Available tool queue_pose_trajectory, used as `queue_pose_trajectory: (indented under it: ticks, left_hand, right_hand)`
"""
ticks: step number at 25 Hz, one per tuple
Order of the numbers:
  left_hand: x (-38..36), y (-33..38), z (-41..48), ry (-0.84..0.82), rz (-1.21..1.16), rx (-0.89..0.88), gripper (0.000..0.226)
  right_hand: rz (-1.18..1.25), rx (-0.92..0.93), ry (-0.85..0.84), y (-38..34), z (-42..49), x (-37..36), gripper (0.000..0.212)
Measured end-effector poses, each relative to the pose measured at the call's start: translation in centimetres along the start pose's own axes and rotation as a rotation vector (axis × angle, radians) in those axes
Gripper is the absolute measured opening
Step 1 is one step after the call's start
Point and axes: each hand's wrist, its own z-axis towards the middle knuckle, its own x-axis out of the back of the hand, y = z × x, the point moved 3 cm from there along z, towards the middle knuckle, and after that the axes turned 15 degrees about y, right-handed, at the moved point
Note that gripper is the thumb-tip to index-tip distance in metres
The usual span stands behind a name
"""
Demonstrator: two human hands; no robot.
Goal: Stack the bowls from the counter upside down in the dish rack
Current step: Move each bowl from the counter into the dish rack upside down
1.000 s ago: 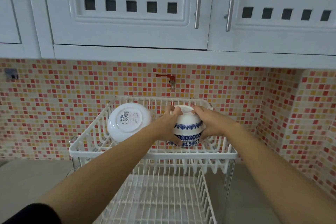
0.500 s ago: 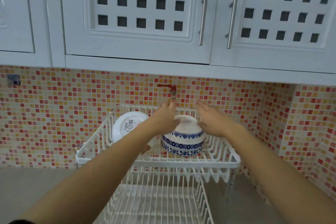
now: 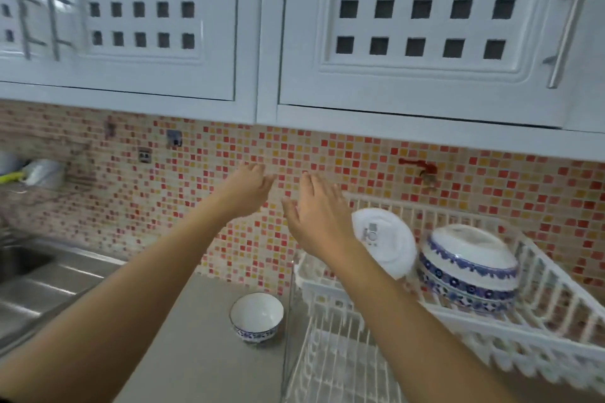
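In the head view, both of our hands are raised in front of the tiled wall, and both are empty with the fingers spread loosely open. The left hand (image 3: 248, 188) is a little higher and more to the left; the right hand (image 3: 319, 217) is just beside it, apart from it, and partly covers the left end of the dish rack (image 3: 556, 298).

The thing that matters for the coming move is the small bowl (image 3: 257, 316) on the counter (image 3: 196, 353). It stands upright, with its opening to the top, just beside the left edge of the rack. From our hands it lies below and toward us, about between the two forearms, slightly nearer the left one. A bowl is round, so it has no long axis; we judge that either hand can take it by the rim, and that it must be turned over before it goes in.

In the upper level of the rack we see two things. A white plate (image 3: 383, 240) leans on its edge at the left. To the right of it, close beside, the blue-patterned bowl (image 3: 468, 265) sits upside down; whether it is one bowl or several nested we cannot tell. The lower level, as far as it shows, holds nothing. At the far left there is a steel sink (image 3: 29, 281).

We judge that the small bowl is what remains to stack.
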Motion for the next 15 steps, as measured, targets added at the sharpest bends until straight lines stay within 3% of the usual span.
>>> queue_pose_trajectory:
  ticks: [4,8,15]
  left_hand:
    - [-0.8,-8.4,-0.3,-0.049,0.042,0.153,0.043]
    - [-3.8,-14.7,-0.8,-0.154,0.1,0.198,0.042]
    - [-15.2,-20.9,-1.5,-0.381,0.035,0.13,0.04]
  right_hand:
    - [0.049,-0.027,-0.056,-5.7,1.6,-5.8,0.063]
    - [0.044,-0.106,-0.133,-8.8,2.6,-12.3,0.061]
    - [-0.101,-0.406,-0.34,-5.7,-1.5,-24.2,0.065]
